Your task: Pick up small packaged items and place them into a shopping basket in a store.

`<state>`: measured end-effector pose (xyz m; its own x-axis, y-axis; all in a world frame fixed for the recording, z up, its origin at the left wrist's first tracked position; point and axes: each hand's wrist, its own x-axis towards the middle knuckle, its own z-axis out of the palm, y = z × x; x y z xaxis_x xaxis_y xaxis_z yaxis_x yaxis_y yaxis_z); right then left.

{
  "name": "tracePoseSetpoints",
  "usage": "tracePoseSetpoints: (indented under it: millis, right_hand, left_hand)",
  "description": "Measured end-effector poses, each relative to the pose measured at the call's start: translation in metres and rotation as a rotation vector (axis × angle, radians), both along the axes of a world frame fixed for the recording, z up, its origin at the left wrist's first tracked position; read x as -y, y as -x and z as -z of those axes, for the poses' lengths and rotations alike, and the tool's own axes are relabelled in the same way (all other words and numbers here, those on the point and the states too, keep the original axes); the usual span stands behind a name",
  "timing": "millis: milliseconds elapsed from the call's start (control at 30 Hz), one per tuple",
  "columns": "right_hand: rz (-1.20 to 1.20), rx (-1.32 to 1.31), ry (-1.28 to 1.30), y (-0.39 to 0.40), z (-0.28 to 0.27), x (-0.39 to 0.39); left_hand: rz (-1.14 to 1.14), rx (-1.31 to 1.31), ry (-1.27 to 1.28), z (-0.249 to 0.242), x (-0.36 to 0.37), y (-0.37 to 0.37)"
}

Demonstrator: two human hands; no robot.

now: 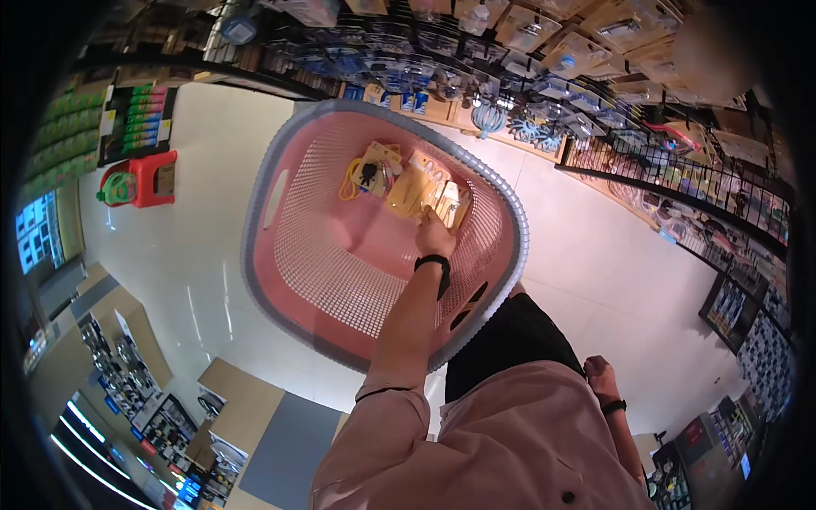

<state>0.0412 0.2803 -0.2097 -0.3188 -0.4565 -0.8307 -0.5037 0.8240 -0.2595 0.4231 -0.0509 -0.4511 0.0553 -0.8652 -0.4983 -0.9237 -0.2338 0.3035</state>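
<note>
My left hand reaches down into a large pink laundry basket with a grey rim. Its fingers are closed on the near edge of a carded package with a white item on it. Against that package, further in, lies a yellowish carded pack. Another pack with a black piece and a yellow loop rest beside them at the basket's far side. My right hand hangs at my right side, fingers curled into a loose fist, away from the basket. Nothing shows in it.
Shelves of hanging packaged goods run along the far side. A red stool with a green item stands at the left on the pale floor. Wooden display counters are at lower left. A dark wire rack lines the right.
</note>
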Motion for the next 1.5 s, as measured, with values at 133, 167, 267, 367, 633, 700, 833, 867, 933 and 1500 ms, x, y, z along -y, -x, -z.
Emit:
tracePoseSetpoints:
  millis: [133, 167, 267, 367, 633, 700, 833, 867, 933, 1500]
  right_hand:
    - [-0.072, -0.117, -0.120, -0.027, 0.011, -0.041]
    - [-0.106, -0.155, -0.128, -0.030, 0.015, -0.047]
    - [-0.124, -0.161, -0.069, -0.043, 0.009, -0.024]
    - [-0.039, -0.062, 0.064, -0.063, -0.013, 0.040]
    - [0.056, 0.183, 0.196, -0.069, 0.002, 0.088]
    - [0.001, 0.176, 0.168, -0.052, 0.002, 0.096]
    - [-0.032, 0.235, 0.455, -0.036, 0.011, 0.108]
    - [-0.104, 0.172, 0.478, -0.033, -0.002, 0.119]
    - [-0.105, 0.206, 0.519, -0.026, -0.009, 0.136]
    - [-0.490, 0.489, 1.434, -0.029, -0.289, 0.151]
  left_hand:
    - [0.096, 0.116, -0.017, 0.008, -0.001, 0.005]
    - [0.110, 0.140, -0.022, 0.005, 0.000, 0.005]
    - [0.084, 0.053, -0.145, -0.002, 0.006, 0.002]
    - [0.104, -0.033, -0.153, -0.002, 0.002, -0.008]
    - [0.184, -0.230, -0.288, -0.105, 0.016, -0.044]
    - [0.112, -0.342, -0.092, -0.118, 0.004, -0.065]
    - [-0.271, -0.605, -0.023, -0.241, -0.020, -0.072]
    - [-0.332, -0.708, -0.038, -0.249, -0.030, -0.077]
    - [-0.463, -1.048, -0.026, -0.289, -0.047, -0.070]
    - [-0.220, -2.199, -0.484, -0.416, -0.134, 0.122]
